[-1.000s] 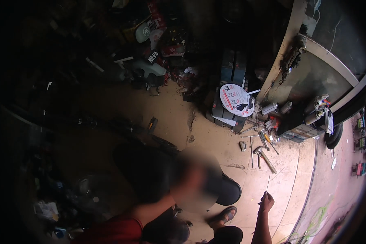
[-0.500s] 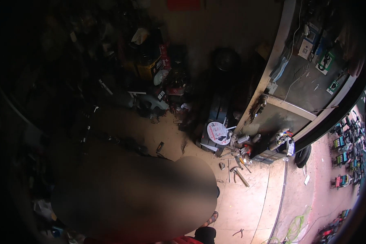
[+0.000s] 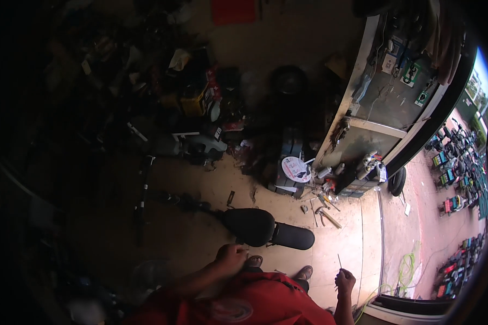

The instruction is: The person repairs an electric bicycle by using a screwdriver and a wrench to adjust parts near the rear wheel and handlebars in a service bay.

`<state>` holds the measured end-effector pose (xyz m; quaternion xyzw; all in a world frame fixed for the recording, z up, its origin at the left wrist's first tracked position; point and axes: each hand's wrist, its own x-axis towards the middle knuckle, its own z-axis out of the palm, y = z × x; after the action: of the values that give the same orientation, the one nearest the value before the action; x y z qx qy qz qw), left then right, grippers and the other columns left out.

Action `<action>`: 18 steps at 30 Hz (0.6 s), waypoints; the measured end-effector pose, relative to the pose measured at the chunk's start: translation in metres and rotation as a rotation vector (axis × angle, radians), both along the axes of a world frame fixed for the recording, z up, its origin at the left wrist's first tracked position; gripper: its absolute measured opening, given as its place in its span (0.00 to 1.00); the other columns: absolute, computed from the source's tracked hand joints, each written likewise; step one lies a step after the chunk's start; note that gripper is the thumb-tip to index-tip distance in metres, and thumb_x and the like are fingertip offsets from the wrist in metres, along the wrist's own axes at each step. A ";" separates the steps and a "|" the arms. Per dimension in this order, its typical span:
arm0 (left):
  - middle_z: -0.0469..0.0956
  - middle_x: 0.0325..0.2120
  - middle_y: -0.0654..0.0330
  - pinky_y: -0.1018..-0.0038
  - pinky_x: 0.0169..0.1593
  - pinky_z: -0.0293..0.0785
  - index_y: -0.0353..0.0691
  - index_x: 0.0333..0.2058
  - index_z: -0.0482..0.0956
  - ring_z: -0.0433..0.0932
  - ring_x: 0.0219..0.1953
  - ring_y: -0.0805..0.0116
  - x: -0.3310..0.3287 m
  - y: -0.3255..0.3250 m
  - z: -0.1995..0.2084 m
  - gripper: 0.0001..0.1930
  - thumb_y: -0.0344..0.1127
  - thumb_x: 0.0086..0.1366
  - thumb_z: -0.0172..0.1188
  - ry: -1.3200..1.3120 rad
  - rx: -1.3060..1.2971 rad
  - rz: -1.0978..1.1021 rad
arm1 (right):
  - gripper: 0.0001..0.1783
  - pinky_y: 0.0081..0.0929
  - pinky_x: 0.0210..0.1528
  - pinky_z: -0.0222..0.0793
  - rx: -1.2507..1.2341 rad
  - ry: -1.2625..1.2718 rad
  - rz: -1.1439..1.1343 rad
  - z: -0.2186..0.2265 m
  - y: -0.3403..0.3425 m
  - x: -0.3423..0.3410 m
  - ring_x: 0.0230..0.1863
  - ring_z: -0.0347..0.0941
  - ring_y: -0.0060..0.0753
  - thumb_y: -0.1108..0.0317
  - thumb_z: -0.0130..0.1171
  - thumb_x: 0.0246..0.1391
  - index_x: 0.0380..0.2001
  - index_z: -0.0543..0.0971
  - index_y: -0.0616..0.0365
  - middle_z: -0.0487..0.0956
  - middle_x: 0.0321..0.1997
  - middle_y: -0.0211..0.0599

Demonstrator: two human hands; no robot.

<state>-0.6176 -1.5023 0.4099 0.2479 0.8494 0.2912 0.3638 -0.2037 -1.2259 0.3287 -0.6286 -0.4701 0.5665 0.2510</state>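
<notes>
Below me stands a small scooter with a rounded black front seat point(image 3: 249, 227) and a smaller black rear seat point(image 3: 293, 236). Just on the near side of the front seat is my left hand point(image 3: 231, 257), its fingers drawn together; what they hold, if anything, is too small and dark to make out. Out to the right, over the bright floor, my right hand point(image 3: 345, 281) is closed round a thin straight rod point(image 3: 339, 261) that points upward. The scooter's handlebar point(image 3: 145, 187) lies in shadow to the left.
A hammer point(image 3: 331, 218) and several hand tools lie on the floor beyond the rear seat. A white round lid point(image 3: 296, 169) rests on a dark box. To the right are a glass door frame point(image 3: 377, 126), a black tyre point(image 3: 397, 182) and a green hose point(image 3: 406, 270).
A large blurred shape covered the lower middle before; now both hands, the red shirt and the scooter seats show there. Pliers seen earlier on the floor at lower right no longer show.
</notes>
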 end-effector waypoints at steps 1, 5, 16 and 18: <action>0.83 0.30 0.50 0.64 0.40 0.78 0.37 0.37 0.83 0.83 0.34 0.58 -0.017 -0.001 0.012 0.14 0.43 0.66 0.61 0.004 -0.013 0.054 | 0.15 0.19 0.20 0.67 0.004 -0.005 0.020 0.017 -0.009 -0.022 0.21 0.73 0.24 0.74 0.59 0.59 0.47 0.79 0.70 0.78 0.26 0.35; 0.83 0.30 0.52 0.64 0.39 0.78 0.39 0.37 0.82 0.83 0.33 0.54 -0.075 -0.032 0.003 0.09 0.39 0.66 0.59 0.379 0.326 -0.006 | 0.22 0.19 0.27 0.68 0.026 0.085 0.119 0.047 -0.040 -0.072 0.29 0.75 0.22 0.74 0.62 0.56 0.54 0.76 0.71 0.79 0.33 0.34; 0.69 0.58 0.45 0.53 0.61 0.63 0.34 0.53 0.71 0.67 0.61 0.44 -0.048 -0.165 0.047 0.23 0.28 0.58 0.65 0.914 0.268 0.255 | 0.23 0.20 0.31 0.72 -0.028 0.125 0.498 0.047 -0.100 -0.176 0.33 0.78 0.26 0.76 0.58 0.57 0.57 0.73 0.72 0.82 0.40 0.43; 0.65 0.62 0.43 0.51 0.64 0.60 0.33 0.58 0.69 0.62 0.64 0.39 -0.049 -0.188 0.056 0.28 0.32 0.60 0.65 0.978 0.109 0.427 | 0.21 0.19 0.30 0.71 0.021 0.091 0.604 0.065 -0.103 -0.198 0.32 0.77 0.22 0.76 0.57 0.58 0.55 0.76 0.71 0.83 0.38 0.40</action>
<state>-0.6664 -1.6903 0.4657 0.1948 0.9348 0.2532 -0.1550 -0.4022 -1.3290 0.3941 -0.4318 -0.6298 0.6381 0.0987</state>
